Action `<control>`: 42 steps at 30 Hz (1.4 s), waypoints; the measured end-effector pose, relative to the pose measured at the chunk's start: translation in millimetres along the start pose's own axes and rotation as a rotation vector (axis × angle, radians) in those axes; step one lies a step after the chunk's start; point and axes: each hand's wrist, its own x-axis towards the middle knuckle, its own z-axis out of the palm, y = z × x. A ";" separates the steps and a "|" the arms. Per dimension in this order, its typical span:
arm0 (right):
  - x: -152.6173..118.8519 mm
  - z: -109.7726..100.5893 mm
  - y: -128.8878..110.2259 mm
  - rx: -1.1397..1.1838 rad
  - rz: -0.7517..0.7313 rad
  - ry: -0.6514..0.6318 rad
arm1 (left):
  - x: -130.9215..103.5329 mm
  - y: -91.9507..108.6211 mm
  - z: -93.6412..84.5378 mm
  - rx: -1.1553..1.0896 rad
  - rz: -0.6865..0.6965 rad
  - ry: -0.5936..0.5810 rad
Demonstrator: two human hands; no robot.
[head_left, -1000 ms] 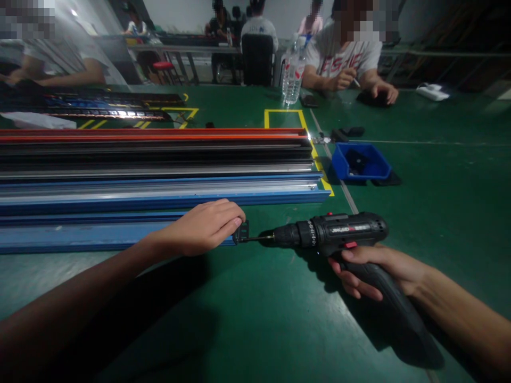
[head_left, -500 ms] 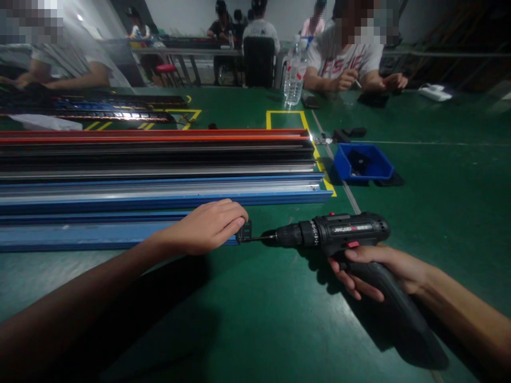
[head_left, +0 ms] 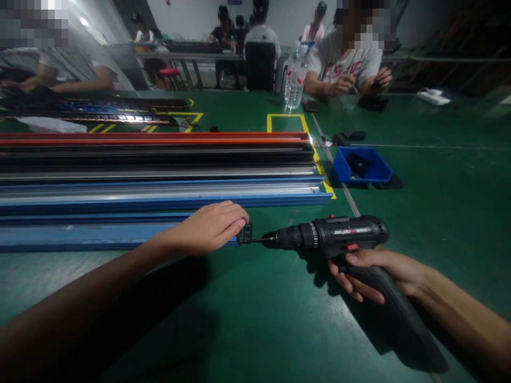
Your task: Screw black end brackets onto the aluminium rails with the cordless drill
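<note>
From far away, I had the right hand (head_left: pixel 371 271) wrapped around the drill (head_left: pixel 347 231) and the left hand (head_left: pixel 215 229) grasping the dark end piece (head_left: pixel 247 232) at the tip of the near blue rail (head_left: pixel 99 236). The thin bit (head_left: pixel 259 240) appeared to meet this piece low, so I judged that a tilted drill could make it slip, or a weak left grasp could let the piece twist.

On my head feed, my right hand (head_left: pixel 399 271) grips a black power drill (head_left: pixel 347 232), its bit (head_left: pixel 261 240) reaching a small black bracket (head_left: pixel 248 232) my left hand (head_left: pixel 213 229) holds at a blue rail's (head_left: pixel 99 235) end. Beyond lie more rails (head_left: pixel 159 171) and a blue bin (head_left: pixel 369 175).
</note>
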 end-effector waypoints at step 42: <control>1.1 4.8 -2.7 -0.006 0.016 0.045 | -1.3 0.2 -0.3 0.011 -0.015 0.005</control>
